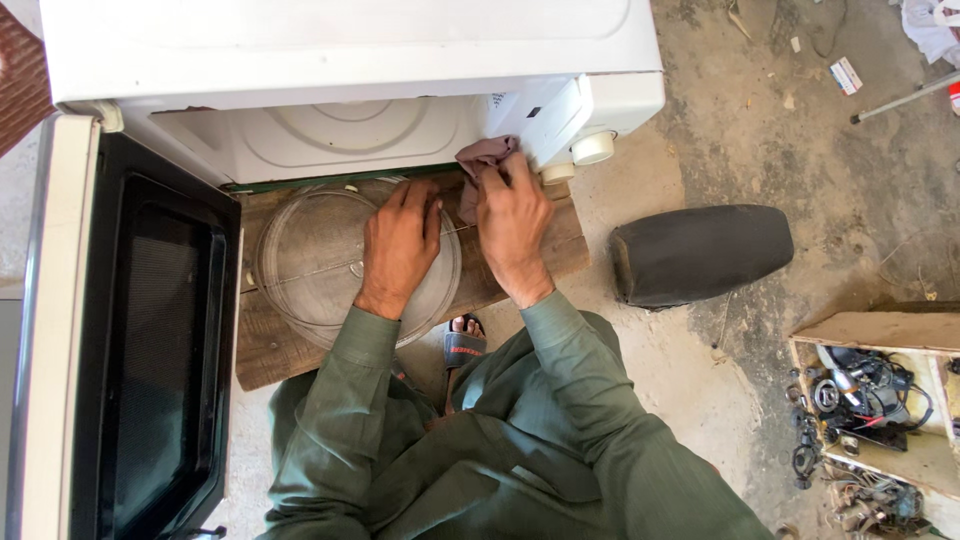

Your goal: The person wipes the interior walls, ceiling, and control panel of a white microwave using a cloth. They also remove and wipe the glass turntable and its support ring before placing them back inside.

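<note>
Left hand [400, 245]: lay flat, fingers spread, on the glass plate [315, 262].
Right hand [513, 225]: fingers clenched on a cloth [483, 160].
Plate: rested on a board [270, 350] before the open microwave [350, 60].

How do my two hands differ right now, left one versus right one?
The left hand lies flat, fingers spread, on the glass turntable plate; the right hand is bunched, pressing a pinkish cloth against the white microwave. Both wear green sleeves.
</note>
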